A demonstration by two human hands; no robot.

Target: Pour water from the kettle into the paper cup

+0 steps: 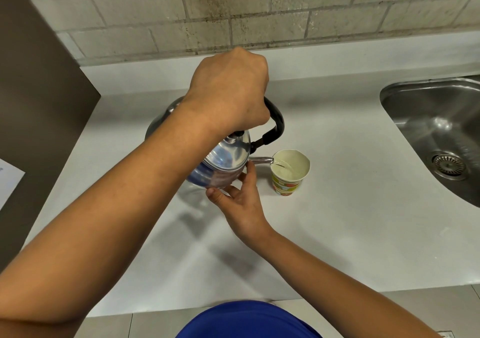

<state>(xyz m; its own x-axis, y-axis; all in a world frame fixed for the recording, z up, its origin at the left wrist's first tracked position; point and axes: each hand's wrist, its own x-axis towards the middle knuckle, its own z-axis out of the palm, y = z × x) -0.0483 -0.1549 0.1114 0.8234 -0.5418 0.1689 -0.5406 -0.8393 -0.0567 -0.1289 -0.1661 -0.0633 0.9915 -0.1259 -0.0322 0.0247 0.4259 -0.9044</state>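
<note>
A shiny steel kettle [223, 163] with a black handle is tilted to the right above the white counter. My left hand [231, 93] is closed around the top of the handle. Its spout reaches over the rim of a patterned paper cup [288, 179] that stands upright on the counter, and a thin stream of water runs into the cup, which holds water. My right hand [239, 197] touches the kettle's lower front with spread fingers, just left of the cup, and supports the body. Part of the kettle is hidden by my left forearm.
A steel sink [441, 135] with a drain is set into the counter [350, 233] at the right. A brick wall runs behind. A dark panel [39, 119] stands at the left, with a sheet of paper [7, 179] at the left edge.
</note>
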